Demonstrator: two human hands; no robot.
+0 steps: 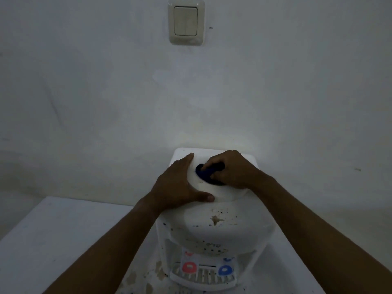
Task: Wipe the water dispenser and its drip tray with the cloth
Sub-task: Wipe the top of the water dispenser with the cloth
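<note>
No word or number can be read; the water dispenser (214, 230) carries a short line of dark lettering (210, 244) low on its front, too blurred to make out; below that lettering sit a small red mark (187, 254) and a small blue mark (228, 259), shapes unclear; the dispenser's red tap lever (188, 267) and blue tap lever (225, 270) each show a pale, illegible symbol.

The water dispenser (214, 225) stands on a table (53, 236) against the wall (84, 92), drip tray (202, 276) at its front, light switch (186, 21) above.
</note>
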